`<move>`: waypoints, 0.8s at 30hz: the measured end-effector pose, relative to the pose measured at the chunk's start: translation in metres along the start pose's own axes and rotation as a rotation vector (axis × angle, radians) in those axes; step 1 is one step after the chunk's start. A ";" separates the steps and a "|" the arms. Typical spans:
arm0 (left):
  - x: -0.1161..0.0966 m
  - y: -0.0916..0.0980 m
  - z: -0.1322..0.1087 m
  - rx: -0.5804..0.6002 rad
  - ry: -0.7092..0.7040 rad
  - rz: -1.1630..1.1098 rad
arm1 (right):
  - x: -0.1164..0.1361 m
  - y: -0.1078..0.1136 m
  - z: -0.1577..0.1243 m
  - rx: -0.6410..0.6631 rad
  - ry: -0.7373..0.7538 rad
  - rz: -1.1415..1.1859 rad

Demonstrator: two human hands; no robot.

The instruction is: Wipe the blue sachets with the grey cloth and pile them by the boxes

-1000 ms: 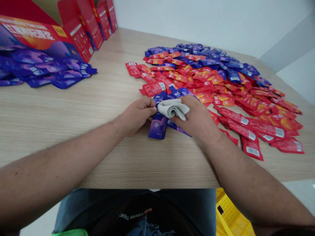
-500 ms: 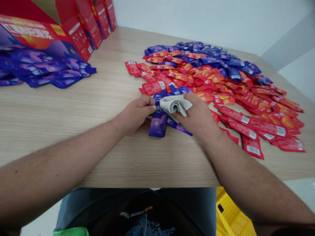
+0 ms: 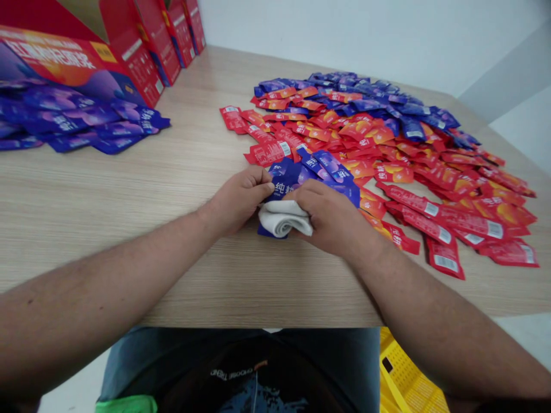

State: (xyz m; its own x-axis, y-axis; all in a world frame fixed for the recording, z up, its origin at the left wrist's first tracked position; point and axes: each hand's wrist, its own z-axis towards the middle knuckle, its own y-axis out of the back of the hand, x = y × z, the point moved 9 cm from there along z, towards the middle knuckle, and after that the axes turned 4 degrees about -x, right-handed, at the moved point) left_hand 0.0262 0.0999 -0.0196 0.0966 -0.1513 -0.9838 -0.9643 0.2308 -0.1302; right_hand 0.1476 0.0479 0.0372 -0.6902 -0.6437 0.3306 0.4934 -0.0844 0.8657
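Observation:
My left hand (image 3: pixel 235 202) pinches the top edge of a purple sachet (image 3: pixel 284 189) lying flat on the wooden table (image 3: pixel 129 189). My right hand (image 3: pixel 331 218) is closed on a folded white cloth (image 3: pixel 282 218) and presses it on the sachet's near end. More purple sachets (image 3: pixel 329 167) lie just beyond my right fingers. A wide spread of red and purple sachets (image 3: pixel 387 143) covers the table to the right.
A pile of purple sachets (image 3: pixel 73 123) lies at the far left, in front of red cardboard boxes (image 3: pixel 142 51) standing in a row along the back left. A yellow crate (image 3: pixel 404 378) sits on the floor below the table's near edge, right of my lap.
My right hand has drawn the cloth toward me, from the sachet's far end down to its near end. My left hand has kept its pinch and barely moved.

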 end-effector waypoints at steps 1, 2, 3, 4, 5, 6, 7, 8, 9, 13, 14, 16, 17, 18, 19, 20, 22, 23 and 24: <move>0.002 0.000 0.000 -0.002 0.021 -0.007 | -0.001 0.004 0.000 -0.043 -0.025 -0.023; 0.004 0.000 0.000 -0.007 0.045 -0.016 | -0.003 0.008 -0.001 -0.092 -0.052 -0.050; 0.005 0.000 0.000 -0.015 0.058 -0.021 | -0.003 0.010 -0.001 -0.119 -0.067 -0.064; 0.005 0.001 0.001 -0.023 0.061 -0.016 | -0.001 0.009 -0.001 -0.105 -0.056 -0.062; 0.004 0.002 0.001 -0.032 0.051 -0.002 | 0.004 0.003 -0.001 -0.051 -0.024 -0.046; 0.003 0.002 0.001 -0.041 0.033 0.014 | 0.009 -0.004 -0.001 0.024 0.018 -0.023; 0.001 0.003 0.001 -0.050 0.016 0.024 | 0.013 -0.011 -0.002 0.090 0.053 -0.006; 0.001 0.004 0.001 -0.058 0.009 0.024 | 0.015 -0.014 -0.003 0.123 0.067 -0.001; 0.001 0.004 0.001 -0.061 0.015 0.014 | 0.013 -0.013 -0.002 0.111 0.051 -0.013; 0.005 0.003 0.000 -0.063 0.069 -0.024 | -0.002 0.003 0.000 -0.066 -0.087 -0.085; 0.005 0.003 0.000 -0.069 0.065 -0.017 | 0.000 0.001 0.000 -0.041 -0.068 -0.073; 0.003 0.004 0.000 -0.084 0.034 -0.002 | 0.005 -0.006 0.000 0.041 -0.006 -0.042; 0.002 0.004 0.000 -0.084 0.024 0.000 | 0.007 -0.007 0.000 0.054 0.005 -0.040; 0.003 0.004 0.001 -0.076 0.027 -0.001 | 0.006 -0.005 0.000 0.032 -0.007 -0.049; 0.004 0.003 0.001 -0.065 0.039 -0.003 | 0.003 0.000 0.000 -0.014 -0.035 -0.064; 0.006 0.003 0.001 -0.057 0.051 -0.005 | 0.001 0.004 0.000 -0.055 -0.060 -0.074; 0.006 0.003 0.001 -0.056 0.059 0.004 | 0.003 0.001 0.000 -0.035 -0.041 -0.054; 0.006 0.003 0.001 -0.064 0.056 0.010 | 0.006 -0.004 0.000 0.018 -0.005 -0.034; 0.004 0.004 0.000 -0.079 0.047 0.010 | 0.009 -0.009 -0.001 0.067 0.027 -0.017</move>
State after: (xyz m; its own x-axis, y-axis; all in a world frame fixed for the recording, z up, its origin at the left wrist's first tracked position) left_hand 0.0226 0.1007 -0.0242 0.0775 -0.1944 -0.9779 -0.9817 0.1565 -0.1089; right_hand 0.1370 0.0421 0.0322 -0.6832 -0.6632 0.3057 0.4444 -0.0453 0.8947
